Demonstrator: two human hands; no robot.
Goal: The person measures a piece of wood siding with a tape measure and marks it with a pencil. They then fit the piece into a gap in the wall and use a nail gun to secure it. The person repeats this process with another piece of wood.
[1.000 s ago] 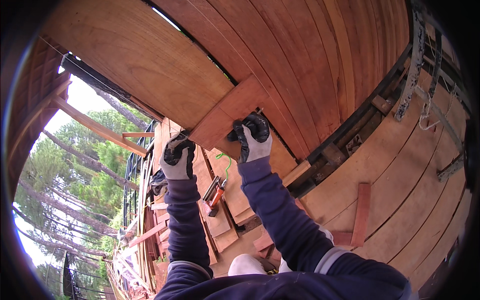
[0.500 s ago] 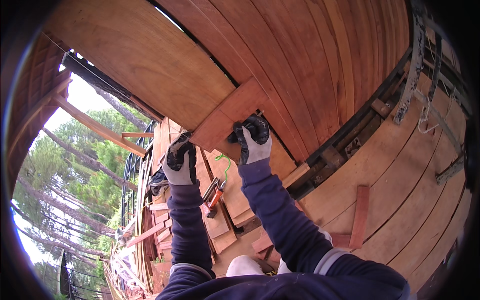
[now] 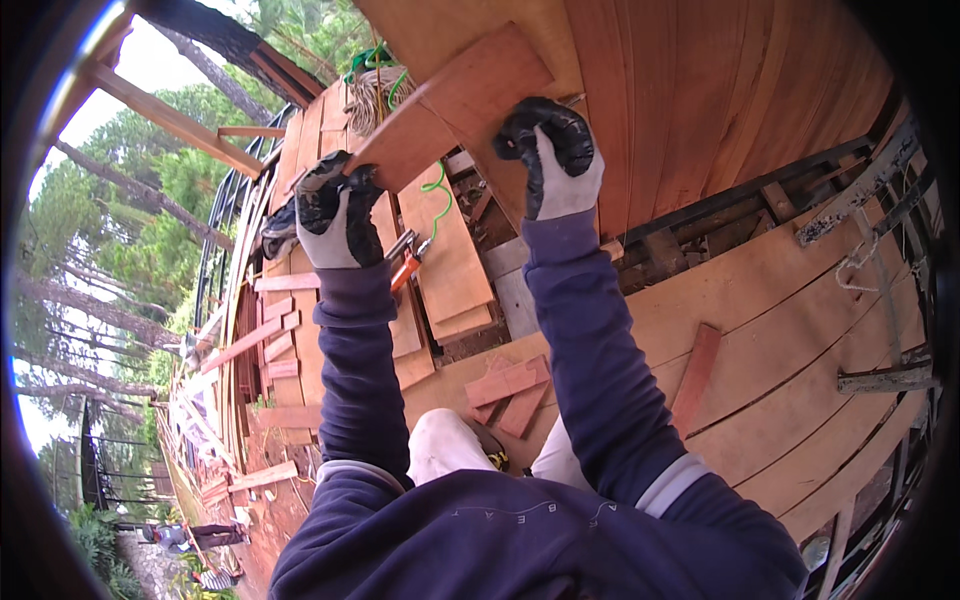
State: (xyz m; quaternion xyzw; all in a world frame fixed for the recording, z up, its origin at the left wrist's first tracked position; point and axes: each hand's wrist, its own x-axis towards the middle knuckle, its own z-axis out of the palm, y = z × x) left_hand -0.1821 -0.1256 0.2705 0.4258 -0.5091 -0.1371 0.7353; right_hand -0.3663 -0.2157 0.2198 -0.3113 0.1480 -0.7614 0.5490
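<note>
My left hand (image 3: 340, 215), in a grey and black glove, is closed at the lower left end of a short reddish board (image 3: 470, 90). My right hand (image 3: 555, 160), also gloved, is curled at the edge of a tan plywood panel (image 3: 445, 30), just below the board's right end; what its fingers hold is hidden. An orange nail gun (image 3: 405, 268) with a green coiled hose (image 3: 437, 200) lies on loose planks below and between my hands. A coil of pale rope (image 3: 375, 105) is beyond the board.
Reddish offcuts (image 3: 515, 385) lie by my knees. Curved decking (image 3: 760, 380) and weathered metal bars (image 3: 880, 380) fill the right side, with a gap showing dark framing (image 3: 665, 255). Stacked boards, railing and trees are at left; people (image 3: 190, 535) stand at the lower left.
My view has shifted, putting both hands higher in the picture. The short board no longer covers the area between my hands as before, exposing the rope coil and more planks.
</note>
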